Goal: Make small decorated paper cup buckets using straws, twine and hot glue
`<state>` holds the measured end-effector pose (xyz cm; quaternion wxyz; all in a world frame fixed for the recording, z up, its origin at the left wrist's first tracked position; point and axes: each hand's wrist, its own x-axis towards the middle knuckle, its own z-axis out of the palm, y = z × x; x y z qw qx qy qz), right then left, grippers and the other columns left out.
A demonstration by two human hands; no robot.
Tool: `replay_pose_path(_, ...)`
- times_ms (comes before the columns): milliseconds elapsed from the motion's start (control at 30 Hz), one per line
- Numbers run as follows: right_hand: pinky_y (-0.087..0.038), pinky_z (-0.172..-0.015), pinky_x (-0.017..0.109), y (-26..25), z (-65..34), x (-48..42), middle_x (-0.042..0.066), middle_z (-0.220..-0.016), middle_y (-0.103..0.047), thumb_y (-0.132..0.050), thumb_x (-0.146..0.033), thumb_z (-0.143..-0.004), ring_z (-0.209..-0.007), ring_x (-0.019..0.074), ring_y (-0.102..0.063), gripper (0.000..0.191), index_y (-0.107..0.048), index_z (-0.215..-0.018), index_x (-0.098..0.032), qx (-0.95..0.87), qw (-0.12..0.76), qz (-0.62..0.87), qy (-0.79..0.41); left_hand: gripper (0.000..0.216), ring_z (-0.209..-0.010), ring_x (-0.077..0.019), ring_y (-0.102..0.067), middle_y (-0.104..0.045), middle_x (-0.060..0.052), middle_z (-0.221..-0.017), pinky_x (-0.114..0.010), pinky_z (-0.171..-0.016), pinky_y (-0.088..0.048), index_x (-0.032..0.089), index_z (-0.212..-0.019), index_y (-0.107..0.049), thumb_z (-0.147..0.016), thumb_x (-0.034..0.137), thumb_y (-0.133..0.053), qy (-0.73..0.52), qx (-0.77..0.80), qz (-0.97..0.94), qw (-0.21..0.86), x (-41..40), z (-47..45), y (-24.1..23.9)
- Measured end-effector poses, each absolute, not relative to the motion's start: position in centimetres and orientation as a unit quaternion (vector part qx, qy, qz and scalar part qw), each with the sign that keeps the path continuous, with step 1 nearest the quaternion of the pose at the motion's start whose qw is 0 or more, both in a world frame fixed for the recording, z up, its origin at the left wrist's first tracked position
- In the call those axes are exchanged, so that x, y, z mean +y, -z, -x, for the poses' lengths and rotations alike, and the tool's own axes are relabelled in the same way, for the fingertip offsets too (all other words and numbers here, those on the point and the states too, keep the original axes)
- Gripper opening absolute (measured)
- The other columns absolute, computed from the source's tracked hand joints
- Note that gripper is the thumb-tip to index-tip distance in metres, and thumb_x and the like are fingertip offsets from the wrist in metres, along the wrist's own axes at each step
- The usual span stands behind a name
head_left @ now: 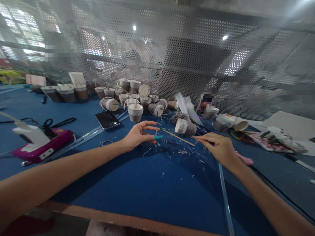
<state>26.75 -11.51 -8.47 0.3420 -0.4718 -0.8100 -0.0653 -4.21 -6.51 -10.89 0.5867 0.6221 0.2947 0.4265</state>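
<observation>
My left hand (139,135), with long green fingernails, is over the blue table, its thumb and fingers apart. A small pale bit shows between them; whether they touch it is unclear. From near its fingertips a thin, straight brown length of twine (179,137) runs toward my right hand (219,147). That hand is closed in a pinch, a thin strand at its fingertips. Just behind the twine a small twine-wrapped paper cup (184,127) lies on its side. Fibre scraps (183,151) are scattered below.
Several wrapped cups with handles (135,112) cluster along the perforated metal screen (152,49). To the left are a phone (107,120) and a purple power strip (46,147). On the right lie a pink-handled tool (244,159) and a clear strip (225,196).
</observation>
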Motion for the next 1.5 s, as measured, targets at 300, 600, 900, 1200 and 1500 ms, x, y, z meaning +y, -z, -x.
replay_pose_path(300,-0.053,-0.067,0.029,8.60,-26.87,-11.49,0.003,-0.082,-0.072,-0.054,-0.025,-0.083,-0.075,0.0176,-0.067,0.020,-0.073,-0.086,-0.023,-0.809,0.335,0.480,0.056,0.055,-0.064,-0.0122,-0.068,-0.061,-0.014,-0.118,-0.026,-0.062,-0.059,0.015,-0.116,-0.049,-0.066,0.016,-0.073,-0.425,0.293,-0.626,0.585,-6.45,4.29,10.95)
replay_pose_path(600,-0.053,-0.067,0.028,8.61,-26.92,-11.42,0.002,-0.084,-0.072,-0.052,-0.027,-0.084,-0.076,0.0176,-0.066,0.021,-0.073,-0.087,-0.025,-0.808,0.334,0.484,0.033,0.063,-0.066,-0.0121,-0.068,-0.050,-0.017,-0.131,-0.025,-0.062,-0.058,0.019,-0.126,-0.041,-0.070,0.018,-0.071,-0.422,0.291,-0.652,0.558,-6.52,4.32,10.81)
replay_pose_path(900,-0.052,-0.067,0.028,8.54,-26.93,-11.40,0.003,-0.085,-0.072,-0.051,-0.025,-0.085,-0.077,0.0179,-0.067,0.022,-0.073,-0.084,-0.022,-0.806,0.330,0.489,0.049,0.068,-0.066,-0.0111,-0.068,-0.048,-0.018,-0.133,-0.024,-0.063,-0.057,0.018,-0.129,-0.035,-0.070,0.016,-0.069,-0.434,0.300,-0.667,0.526,-6.54,4.25,10.70)
replay_pose_path(1200,-0.052,-0.068,0.028,8.77,-26.66,-11.62,0.002,-0.082,-0.072,-0.056,-0.024,-0.082,-0.075,0.0176,-0.067,0.017,-0.072,-0.083,-0.022,-0.806,0.348,0.477,0.043,0.065,-0.067,-0.0123,-0.069,-0.048,-0.019,-0.133,-0.022,-0.058,-0.056,0.018,-0.127,-0.036,-0.071,0.017,-0.069,-0.435,0.299,-0.670,0.521,-6.47,4.20,10.85)
replay_pose_path(1500,-0.052,-0.067,0.027,8.68,-26.23,-11.86,0.002,-0.080,-0.072,-0.058,-0.023,-0.080,-0.074,0.0166,-0.067,0.015,-0.073,-0.079,-0.022,-0.795,0.361,0.486,0.042,0.062,-0.067,-0.0129,-0.069,-0.049,-0.017,-0.132,-0.023,-0.060,-0.057,0.019,-0.126,-0.038,-0.072,0.017,-0.069,-0.445,0.295,-0.675,0.509,-6.48,4.24,10.84)
